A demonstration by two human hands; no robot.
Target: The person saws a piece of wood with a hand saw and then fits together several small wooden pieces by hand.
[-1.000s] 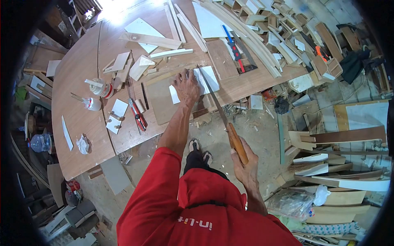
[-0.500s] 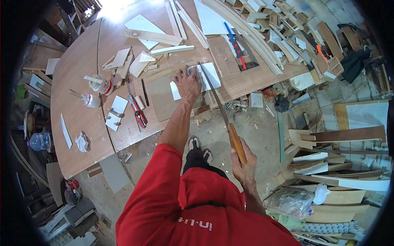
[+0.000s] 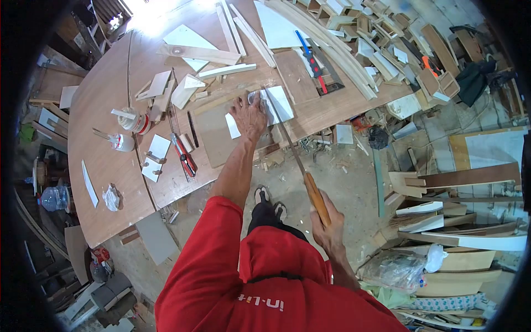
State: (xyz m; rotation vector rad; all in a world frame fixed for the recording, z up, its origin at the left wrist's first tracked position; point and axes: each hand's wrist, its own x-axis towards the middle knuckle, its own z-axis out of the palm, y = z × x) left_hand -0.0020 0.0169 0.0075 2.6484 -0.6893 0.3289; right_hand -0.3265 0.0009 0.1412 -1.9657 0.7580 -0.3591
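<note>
My left hand presses down with spread fingers on a white board lying near the table's front edge. In my right hand is the wooden handle of a handsaw. Its long narrow blade runs forward across the white board, just right of my left hand. A flat brown panel lies beneath the board and my left hand. Part of the board is hidden under my fingers. Left of the panel lie a thin black strip and a red and black cutter knife.
The wooden table bears a white glue pot, a jar and offcuts. A blue and red tool lies beside long strips. Stacked wood pieces stand to the right; scraps litter the floor.
The handsaw and my right hand have shifted slightly back toward my body. My left hand keeps its place on the white board. The whole view has moved a little.
</note>
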